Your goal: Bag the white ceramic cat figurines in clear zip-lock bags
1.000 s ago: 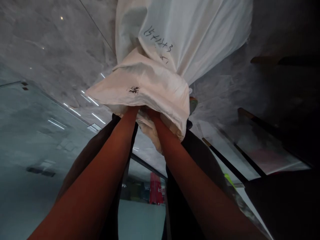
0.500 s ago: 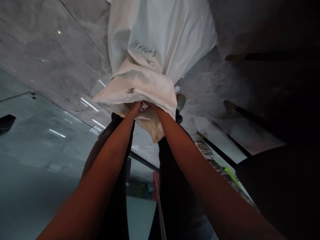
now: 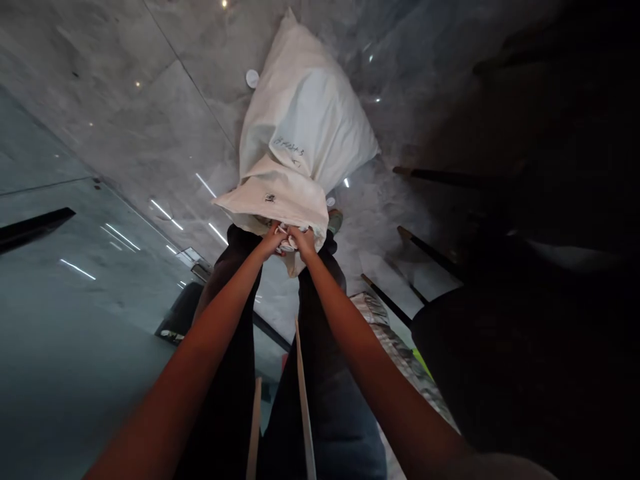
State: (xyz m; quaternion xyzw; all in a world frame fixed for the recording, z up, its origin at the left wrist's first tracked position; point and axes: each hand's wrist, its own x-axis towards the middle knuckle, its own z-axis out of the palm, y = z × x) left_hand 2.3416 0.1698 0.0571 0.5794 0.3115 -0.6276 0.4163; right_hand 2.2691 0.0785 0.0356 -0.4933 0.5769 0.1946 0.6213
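Note:
A large white woven sack point(image 3: 320, 120), bulging and with handwriting in dark ink, lies on the floor in front of my legs. Its near end is folded over into a loose flap with a small dark printed mark. At the edge of that flap my left hand point(image 3: 273, 240) is closed on bunched white sack material. Right beside it, nearly touching, my right hand point(image 3: 303, 241) also grips the gathered material. Some fingers of both hands are hidden by the folds. What the sack contains cannot be seen.
Dark chair legs point(image 3: 430, 250) and a dark seat stand on the right. A white round disc point(image 3: 252, 79) lies on the grey stone floor point(image 3: 165, 127) by the sack. Patterned cloth point(image 3: 395, 347) hangs or lies beside my leg. Glossy glass with light reflections is at left.
The sack looks smaller and farther off, with its far corner now in view. My hands show more plainly from beneath the flap, still gripping the bunched material.

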